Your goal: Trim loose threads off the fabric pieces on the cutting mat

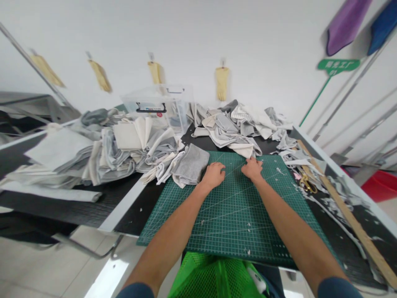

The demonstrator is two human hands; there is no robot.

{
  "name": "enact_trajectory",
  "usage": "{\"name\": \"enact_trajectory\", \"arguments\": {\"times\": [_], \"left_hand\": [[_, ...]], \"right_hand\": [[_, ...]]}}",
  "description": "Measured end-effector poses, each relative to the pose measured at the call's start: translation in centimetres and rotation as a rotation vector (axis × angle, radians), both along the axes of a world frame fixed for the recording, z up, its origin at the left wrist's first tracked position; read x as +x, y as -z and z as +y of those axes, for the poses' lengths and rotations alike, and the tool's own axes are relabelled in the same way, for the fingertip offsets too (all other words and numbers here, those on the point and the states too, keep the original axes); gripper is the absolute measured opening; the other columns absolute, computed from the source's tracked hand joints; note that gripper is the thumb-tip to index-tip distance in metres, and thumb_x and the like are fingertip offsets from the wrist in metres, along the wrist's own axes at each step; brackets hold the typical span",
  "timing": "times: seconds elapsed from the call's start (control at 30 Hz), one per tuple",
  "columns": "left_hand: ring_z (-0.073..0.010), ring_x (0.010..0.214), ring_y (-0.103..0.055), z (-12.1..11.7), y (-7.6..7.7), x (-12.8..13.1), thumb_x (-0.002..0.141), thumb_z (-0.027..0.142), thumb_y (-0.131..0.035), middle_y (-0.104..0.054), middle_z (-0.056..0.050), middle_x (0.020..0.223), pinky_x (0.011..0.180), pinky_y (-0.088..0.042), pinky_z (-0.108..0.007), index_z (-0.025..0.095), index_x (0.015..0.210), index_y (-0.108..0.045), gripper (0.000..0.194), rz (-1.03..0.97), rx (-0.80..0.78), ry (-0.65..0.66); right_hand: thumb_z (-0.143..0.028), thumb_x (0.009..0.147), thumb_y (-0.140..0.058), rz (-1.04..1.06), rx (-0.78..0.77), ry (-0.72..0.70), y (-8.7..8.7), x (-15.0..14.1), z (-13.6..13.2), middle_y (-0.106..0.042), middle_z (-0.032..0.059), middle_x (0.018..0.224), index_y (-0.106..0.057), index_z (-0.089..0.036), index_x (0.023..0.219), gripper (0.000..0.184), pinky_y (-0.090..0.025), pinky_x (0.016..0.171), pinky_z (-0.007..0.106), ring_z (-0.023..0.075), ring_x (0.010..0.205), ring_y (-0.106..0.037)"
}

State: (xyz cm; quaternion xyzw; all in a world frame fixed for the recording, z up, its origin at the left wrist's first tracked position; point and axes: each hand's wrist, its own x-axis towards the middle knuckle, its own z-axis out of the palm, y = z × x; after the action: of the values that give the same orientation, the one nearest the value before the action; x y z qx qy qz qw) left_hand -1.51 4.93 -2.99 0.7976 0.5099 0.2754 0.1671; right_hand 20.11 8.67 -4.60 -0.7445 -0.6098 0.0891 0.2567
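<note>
My left hand (pixel 214 174) rests over the green cutting mat (pixel 229 207), fingers loosely bent and apart, with nothing visible in them. Just left of it, a stack of grey cloth pieces (pixel 194 163) overlaps the mat's upper left corner. At the mat's far edge, my right hand (pixel 252 168) has its fingertips closed at the near edge of a white cloth piece (pixel 243 150). That cloth hangs from the front of a loose heap of grey and white cloth (pixel 226 126). The fingertips of my right hand are partly hidden.
More folded cloth (pixel 68 153) is piled on the left, before a clear plastic box (pixel 158 107). To the right lie gold-handled scissors (pixel 307 185), fabric scraps (pixel 341 194) and a long wooden ruler (pixel 347 217). A green mesh bag (pixel 214 275) hangs below the mat's front edge.
</note>
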Motion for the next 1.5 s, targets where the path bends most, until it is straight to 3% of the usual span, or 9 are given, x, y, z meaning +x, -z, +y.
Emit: {"name": "enact_trajectory", "arguments": {"times": [0.17, 0.37, 0.53, 0.7, 0.87, 1.03, 1.17, 1.3, 1.5], "left_hand": [[-0.0248, 0.109, -0.066, 0.4, -0.4, -0.1, 0.092, 0.031, -0.054, -0.075, -0.009, 0.110, 0.103, -0.049, -0.038, 0.019, 0.099, -0.075, 0.025, -0.339, -0.158, -0.015], [-0.0170, 0.089, -0.068, 0.2, -0.2, 0.7, 0.089, 0.057, -0.061, -0.072, -0.008, 0.103, 0.079, -0.053, -0.029, 0.016, 0.107, -0.066, 0.045, -0.992, -0.522, -0.008], [-0.0139, 0.071, -0.065, 0.2, 0.8, 1.3, 0.073, 0.030, -0.079, -0.073, -0.005, 0.091, 0.059, -0.047, -0.021, 0.016, 0.109, -0.067, 0.041, -1.153, -0.577, -0.093], [-0.0178, 0.073, -0.070, 0.8, 1.1, 1.3, 0.074, 0.015, -0.065, -0.077, -0.008, 0.091, 0.064, -0.053, -0.025, 0.013, 0.102, -0.071, 0.028, -1.298, -0.522, -0.227], [-0.0249, 0.093, -0.076, 1.1, 0.1, 0.6, 0.071, 0.011, -0.067, -0.079, -0.011, 0.097, 0.087, -0.061, -0.037, 0.013, 0.109, -0.072, 0.039, -1.518, -0.583, -0.217], [-0.0301, 0.098, -0.076, 0.9, -1.4, -0.5, 0.069, 0.014, -0.067, -0.079, -0.012, 0.099, 0.092, -0.062, -0.043, 0.010, 0.112, -0.072, 0.044, -1.616, -0.619, -0.124], [-0.0318, 0.098, -0.076, 0.3, -2.5, -0.8, 0.066, 0.017, -0.063, -0.079, -0.013, 0.099, 0.094, -0.061, -0.048, 0.009, 0.115, -0.072, 0.051, -1.651, -0.688, 0.001], [-0.0314, 0.100, -0.075, -0.3, -3.2, -0.7, 0.068, 0.022, -0.060, -0.079, -0.013, 0.100, 0.096, -0.060, -0.049, 0.008, 0.113, -0.072, 0.049, -1.654, -0.730, 0.043], [-0.0303, 0.105, -0.074, -0.3, -2.9, -0.3, 0.077, 0.030, -0.069, -0.079, -0.012, 0.101, 0.099, -0.059, -0.046, 0.012, 0.112, -0.072, 0.040, -1.600, -0.634, -0.004]], "right_hand": [[-0.012, 0.081, -0.054, -0.092, 0.151, -0.151, -1.2, -2.1, -1.3, -0.056, 0.0153, 0.146, -0.072, -0.019, 0.120, 0.044, -0.037, 0.104, 0.061, 0.0436, 0.134, -0.036], [-0.007, 0.083, -0.050, -0.118, 0.266, -0.648, -2.7, -5.7, -5.3, -0.060, 0.0144, 0.141, -0.066, -0.016, 0.127, 0.048, -0.035, 0.112, 0.046, 0.0288, 0.129, -0.051], [-0.008, 0.087, -0.046, -0.067, 0.188, -0.890, -2.4, -6.8, -7.6, -0.071, 0.0126, 0.104, -0.070, -0.014, 0.103, 0.029, -0.048, 0.095, 0.034, 0.0231, 0.100, -0.064], [-0.011, 0.092, -0.042, -0.071, 0.216, -0.688, -1.8, -5.4, -7.6, -0.067, 0.0138, 0.128, -0.063, -0.016, 0.124, 0.038, -0.043, 0.106, 0.037, 0.0233, 0.118, -0.060], [-0.030, 0.095, -0.050, -0.254, 0.024, -0.239, -0.7, -2.4, -5.6, -0.046, 0.0190, 0.155, -0.053, -0.013, 0.141, 0.049, -0.026, 0.118, 0.059, 0.0395, 0.149, -0.029], [-0.034, 0.094, -0.053, -0.281, 0.019, -0.029, -0.2, -0.4, -4.9, -0.039, 0.0207, 0.158, -0.049, -0.013, 0.145, 0.055, -0.033, 0.111, 0.061, 0.0454, 0.147, -0.026], [-0.040, 0.090, -0.061, -0.285, 0.071, -0.091, -0.8, -0.5, -5.0, -0.054, 0.0224, 0.141, -0.055, -0.015, 0.141, 0.058, -0.043, 0.102, 0.051, 0.0411, 0.131, -0.046], [-0.028, 0.092, -0.055, -0.168, -0.055, -0.136, -1.4, -0.5, -4.1, -0.071, 0.0193, 0.108, -0.071, -0.018, 0.119, 0.033, -0.050, 0.089, 0.040, 0.0318, 0.104, -0.067], [-0.014, 0.082, -0.058, -0.071, -0.029, -0.227, -2.1, 0.4, -2.5, -0.077, 0.0150, 0.102, -0.074, -0.018, 0.111, 0.033, -0.052, 0.089, 0.033, 0.0297, 0.104, -0.071]]}}
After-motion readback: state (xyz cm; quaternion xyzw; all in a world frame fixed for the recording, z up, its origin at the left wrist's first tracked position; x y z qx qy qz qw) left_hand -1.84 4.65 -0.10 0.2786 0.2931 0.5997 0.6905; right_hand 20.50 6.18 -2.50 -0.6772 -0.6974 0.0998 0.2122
